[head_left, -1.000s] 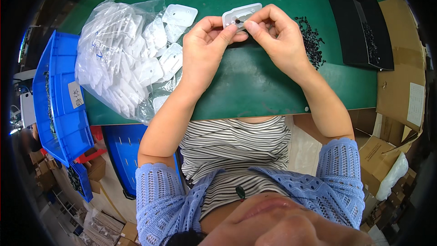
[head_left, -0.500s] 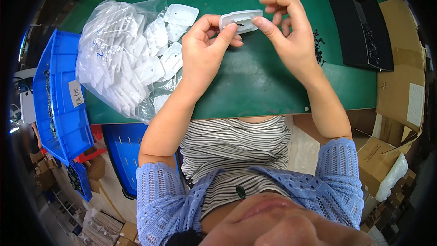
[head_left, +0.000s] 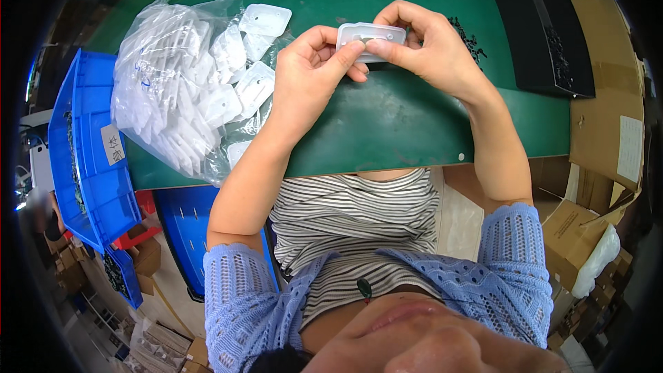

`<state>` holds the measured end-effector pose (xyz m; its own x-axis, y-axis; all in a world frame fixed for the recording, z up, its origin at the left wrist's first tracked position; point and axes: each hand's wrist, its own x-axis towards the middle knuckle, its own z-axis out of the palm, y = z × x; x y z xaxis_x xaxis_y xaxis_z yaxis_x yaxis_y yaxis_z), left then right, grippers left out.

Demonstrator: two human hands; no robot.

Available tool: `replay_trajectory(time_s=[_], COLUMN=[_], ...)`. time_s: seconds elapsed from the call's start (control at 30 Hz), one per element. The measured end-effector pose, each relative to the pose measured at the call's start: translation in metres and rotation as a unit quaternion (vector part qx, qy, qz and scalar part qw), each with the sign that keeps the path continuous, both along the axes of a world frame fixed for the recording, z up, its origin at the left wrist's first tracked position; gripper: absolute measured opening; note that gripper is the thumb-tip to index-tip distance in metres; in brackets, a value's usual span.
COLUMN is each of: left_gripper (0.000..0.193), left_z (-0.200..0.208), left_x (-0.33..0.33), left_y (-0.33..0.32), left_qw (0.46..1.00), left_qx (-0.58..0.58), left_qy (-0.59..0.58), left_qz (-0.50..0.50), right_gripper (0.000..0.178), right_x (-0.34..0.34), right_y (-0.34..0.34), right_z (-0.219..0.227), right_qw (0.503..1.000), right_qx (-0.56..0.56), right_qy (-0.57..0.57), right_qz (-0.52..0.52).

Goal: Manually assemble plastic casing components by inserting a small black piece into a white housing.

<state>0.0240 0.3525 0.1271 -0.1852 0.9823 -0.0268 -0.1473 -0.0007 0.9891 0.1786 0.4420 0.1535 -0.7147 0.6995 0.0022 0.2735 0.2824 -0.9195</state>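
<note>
A white plastic housing [head_left: 376, 30], shallow and rectangular with rounded corners, is raised above the green table with its hollow side toward me. My left hand [head_left: 316, 65] grips its left end, thumb over the near rim. At the right end, my right hand [head_left: 429, 45] closes on it too, the thumb pressed inside the hollow near the left thumb. Whatever small part lies beneath the thumbs is hidden. Left of my hands, more white housings [head_left: 255, 86] lie on and beside a clear plastic bag [head_left: 169, 90] packed with the same pieces.
Small black parts [head_left: 468, 43] lie scattered beyond my right wrist. A black tray [head_left: 532, 21] with more of them stands at the right, beside a cardboard box [head_left: 608, 90]. Along the left table edge is a blue bin [head_left: 93, 145]. The green table's [head_left: 387, 128] front edge is close to my body.
My right hand has come in from the right and taken hold of the housing, its thumb now inside. The housing has turned more squarely toward me.
</note>
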Motion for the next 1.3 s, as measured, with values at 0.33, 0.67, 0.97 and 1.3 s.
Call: replay_trajectory(time_s=[0.33, 0.67, 0.97, 1.3], left_gripper=[0.019, 0.020, 0.018, 0.018], left_z=[-0.001, 0.004, 0.002, 0.002], left_x=[-0.004, -0.003, -0.006, -0.005], left_y=[-0.001, -0.002, 0.001, 0.002], left_qw=[0.998, 0.997, 0.994, 0.991], left_qx=[-0.031, -0.026, -0.044, 0.012], left_qy=[-0.056, -0.070, -0.093, -0.115], left_qz=[-0.017, -0.020, 0.025, 0.070], right_gripper=[0.021, 0.025, 0.025, 0.016], right_x=[-0.003, -0.001, -0.016, -0.022], right_y=[0.006, 0.006, -0.009, -0.016], right_z=[-0.021, -0.013, -0.030, -0.034], right_qw=[0.986, 0.978, 0.975, 0.951], right_qx=[-0.128, -0.166, -0.009, 0.238], right_qy=[0.089, 0.103, 0.207, 0.175], right_qz=[0.056, 0.069, -0.077, -0.090])
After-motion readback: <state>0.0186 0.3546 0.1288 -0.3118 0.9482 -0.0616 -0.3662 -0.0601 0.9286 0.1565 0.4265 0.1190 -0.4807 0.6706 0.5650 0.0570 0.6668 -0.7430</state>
